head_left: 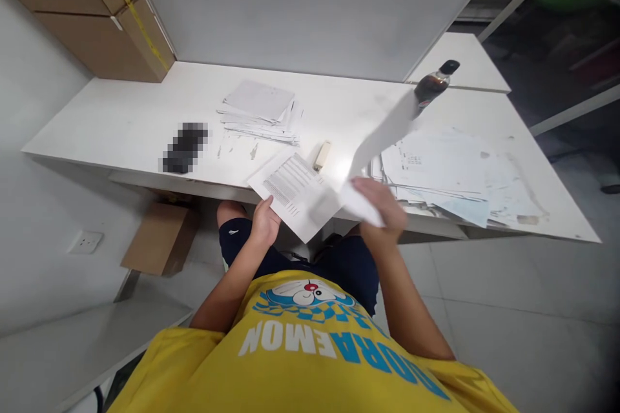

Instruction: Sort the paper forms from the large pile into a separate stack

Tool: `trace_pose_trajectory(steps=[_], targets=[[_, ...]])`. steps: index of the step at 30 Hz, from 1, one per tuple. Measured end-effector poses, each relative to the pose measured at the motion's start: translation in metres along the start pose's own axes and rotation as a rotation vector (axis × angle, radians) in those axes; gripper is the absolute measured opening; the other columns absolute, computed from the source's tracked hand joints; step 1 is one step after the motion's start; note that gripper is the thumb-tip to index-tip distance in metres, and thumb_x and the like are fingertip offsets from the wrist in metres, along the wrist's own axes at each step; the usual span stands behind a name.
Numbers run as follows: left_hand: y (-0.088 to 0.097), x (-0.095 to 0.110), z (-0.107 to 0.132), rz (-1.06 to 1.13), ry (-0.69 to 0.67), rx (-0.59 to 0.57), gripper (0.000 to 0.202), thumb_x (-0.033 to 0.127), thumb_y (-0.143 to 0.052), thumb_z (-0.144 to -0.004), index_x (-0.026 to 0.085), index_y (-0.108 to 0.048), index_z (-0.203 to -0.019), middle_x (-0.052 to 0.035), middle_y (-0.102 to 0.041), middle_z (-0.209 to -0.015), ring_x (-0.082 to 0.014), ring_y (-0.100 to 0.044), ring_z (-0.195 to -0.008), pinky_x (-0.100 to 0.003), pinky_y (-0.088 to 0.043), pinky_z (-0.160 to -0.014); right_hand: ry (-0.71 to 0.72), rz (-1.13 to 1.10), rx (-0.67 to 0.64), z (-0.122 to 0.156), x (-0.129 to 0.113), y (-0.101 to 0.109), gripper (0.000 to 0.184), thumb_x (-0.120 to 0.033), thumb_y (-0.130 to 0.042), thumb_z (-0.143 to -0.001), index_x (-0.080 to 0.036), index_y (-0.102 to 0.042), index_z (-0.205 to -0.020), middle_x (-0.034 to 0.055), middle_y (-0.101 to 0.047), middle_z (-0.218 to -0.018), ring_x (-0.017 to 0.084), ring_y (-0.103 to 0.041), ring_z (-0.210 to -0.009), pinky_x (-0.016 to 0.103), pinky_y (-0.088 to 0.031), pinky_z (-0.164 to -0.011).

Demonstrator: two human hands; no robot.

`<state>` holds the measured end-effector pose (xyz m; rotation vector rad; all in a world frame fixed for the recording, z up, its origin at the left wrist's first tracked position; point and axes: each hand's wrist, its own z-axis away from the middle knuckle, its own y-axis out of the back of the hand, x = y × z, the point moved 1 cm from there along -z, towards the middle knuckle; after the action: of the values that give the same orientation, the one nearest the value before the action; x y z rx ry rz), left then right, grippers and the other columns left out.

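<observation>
My left hand [265,222] is closed on the near left edge of a printed sheet [290,190], its thumb on top. The sheet lies tilted over the desk's front edge, with lines of text and a table on it. My right hand [382,210], smeared by motion, grips a white sheet of paper [385,135] that stands up and bends away to the right. Just beyond the printed sheet rests a small cream-coloured block [322,155] with a dark end. Close to my right hand is a spread stack of papers [436,161].
A stack of papers [259,103] lies at the back left of the white desk [121,116], near a pixelated dark object [185,147]. The bottle of dark drink [431,87] stands at the right, partly behind the raised sheet. Cardboard boxes [130,39] fill the left corner.
</observation>
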<state>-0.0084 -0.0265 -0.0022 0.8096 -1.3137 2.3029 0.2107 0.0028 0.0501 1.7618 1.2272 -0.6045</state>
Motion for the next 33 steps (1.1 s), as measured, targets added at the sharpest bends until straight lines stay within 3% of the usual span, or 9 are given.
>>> trace_pose_trajectory(steps=[2,5,10,16,19,22,25,30,33], targets=[[-0.006,-0.003,0.002,0.029,-0.023,0.017,0.03,0.033,-0.054,-0.092,0.013,-0.069,-0.109,-0.0112,-0.067,-0.126,-0.0272,-0.054,-0.129,-0.039,-0.045,-0.108,0.194,0.139,-0.293,0.011,-0.001,-0.011,0.034,-0.019,-0.049,-0.089,-0.028,-0.07,-0.115,0.005,-0.067,-0.127,0.027,-0.057,-0.124,0.05,-0.043,-0.106],[-0.015,-0.008,0.008,0.008,-0.145,-0.007,0.049,0.053,-0.043,-0.096,0.016,-0.065,-0.12,-0.0101,-0.062,-0.133,-0.0263,-0.05,-0.133,-0.038,-0.044,-0.109,0.287,0.302,-0.492,0.024,0.009,-0.028,0.048,-0.007,-0.04,-0.088,-0.027,-0.065,-0.124,0.0053,-0.064,-0.133,0.024,-0.054,-0.129,0.051,-0.041,-0.108],[-0.02,-0.018,0.017,0.002,-0.264,-0.024,0.057,0.063,-0.046,-0.093,0.019,-0.062,-0.126,-0.0108,-0.06,-0.136,-0.0276,-0.051,-0.131,-0.039,-0.046,-0.107,0.285,0.386,-0.504,0.032,0.027,-0.038,0.054,-0.002,-0.04,-0.086,-0.026,-0.06,-0.131,0.0056,-0.058,-0.14,0.024,-0.048,-0.136,0.05,-0.038,-0.111],[-0.008,-0.03,0.017,-0.09,-0.248,0.108,0.036,0.031,-0.071,-0.084,0.018,-0.064,-0.118,-0.0105,-0.07,-0.119,-0.0258,-0.06,-0.122,-0.036,-0.049,-0.103,0.214,0.314,-0.464,0.042,0.031,-0.031,0.072,0.005,-0.034,-0.076,-0.025,-0.051,-0.14,0.0056,-0.05,-0.148,0.021,-0.04,-0.142,0.05,-0.036,-0.113],[-0.002,-0.033,0.015,-0.053,-0.307,0.194,0.033,0.034,-0.064,-0.09,0.017,-0.064,-0.118,-0.0112,-0.07,-0.119,-0.0241,-0.061,-0.121,-0.033,-0.05,-0.102,0.048,0.146,-0.19,0.061,0.033,-0.022,0.052,-0.006,-0.035,-0.086,-0.025,-0.06,-0.127,0.0081,-0.063,-0.134,0.023,-0.052,-0.131,0.05,-0.041,-0.109],[-0.002,-0.036,0.015,-0.057,-0.285,0.198,0.04,0.044,-0.06,-0.093,0.018,-0.062,-0.123,-0.0119,-0.067,-0.125,-0.0237,-0.058,-0.124,-0.032,-0.05,-0.102,-0.363,-0.096,0.094,0.084,0.034,-0.025,0.026,-0.032,-0.046,-0.093,-0.023,-0.064,-0.11,0.0121,-0.071,-0.115,0.027,-0.066,-0.108,0.047,-0.052,-0.093],[-0.008,-0.042,0.017,-0.066,-0.2,0.145,0.052,0.057,-0.053,-0.093,0.018,-0.061,-0.127,-0.0128,-0.064,-0.13,-0.0249,-0.057,-0.126,-0.034,-0.05,-0.102,-0.65,-0.495,0.028,0.092,0.024,-0.045,0.039,-0.052,-0.055,-0.087,-0.023,-0.06,-0.112,0.0128,-0.07,-0.116,0.027,-0.068,-0.099,0.042,-0.057,-0.08],[-0.018,-0.05,0.024,-0.072,-0.173,0.017,0.058,0.064,-0.05,-0.091,0.021,-0.061,-0.127,-0.0115,-0.063,-0.131,-0.0265,-0.057,-0.125,-0.035,-0.051,-0.101,-0.795,-0.883,0.065,0.071,0.008,-0.062,0.048,-0.053,-0.074,-0.072,-0.023,-0.062,-0.107,0.0084,-0.073,-0.109,0.027,-0.069,-0.095,0.04,-0.057,-0.08],[-0.014,-0.044,0.02,-0.11,-0.294,0.036,0.058,0.064,-0.062,-0.084,0.022,-0.062,-0.124,-0.0107,-0.067,-0.125,-0.026,-0.06,-0.121,-0.034,-0.052,-0.098,-0.839,-0.957,0.07,0.055,0.01,-0.056,0.048,-0.05,-0.08,-0.065,-0.021,-0.067,-0.101,0.0077,-0.076,-0.099,0.029,-0.07,-0.092,0.043,-0.056,-0.083]])
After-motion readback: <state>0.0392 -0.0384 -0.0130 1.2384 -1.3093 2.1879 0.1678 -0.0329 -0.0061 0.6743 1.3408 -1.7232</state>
